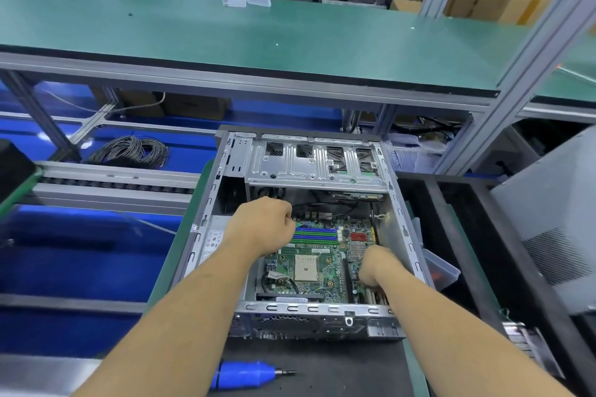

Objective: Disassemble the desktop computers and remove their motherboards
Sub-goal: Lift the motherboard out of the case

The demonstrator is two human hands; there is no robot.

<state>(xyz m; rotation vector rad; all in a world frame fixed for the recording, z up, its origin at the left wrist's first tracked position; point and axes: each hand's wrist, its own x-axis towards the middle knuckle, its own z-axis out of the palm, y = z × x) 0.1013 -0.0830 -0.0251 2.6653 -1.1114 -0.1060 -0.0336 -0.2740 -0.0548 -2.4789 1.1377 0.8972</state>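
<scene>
An open grey desktop case lies flat on the bench in front of me. Inside it sits the green motherboard, with blue and green memory slots and a bare white CPU socket. My left hand is inside the case at the board's far left edge, fingers curled down over that edge by the memory slots. My right hand reaches down at the board's right side, fingers curled under and hidden from view. What either hand grips is hidden.
A blue electric screwdriver lies on the black mat just in front of the case. A silver drive cage spans the case's far end. A coil of grey cable lies far left. Another grey case stands right.
</scene>
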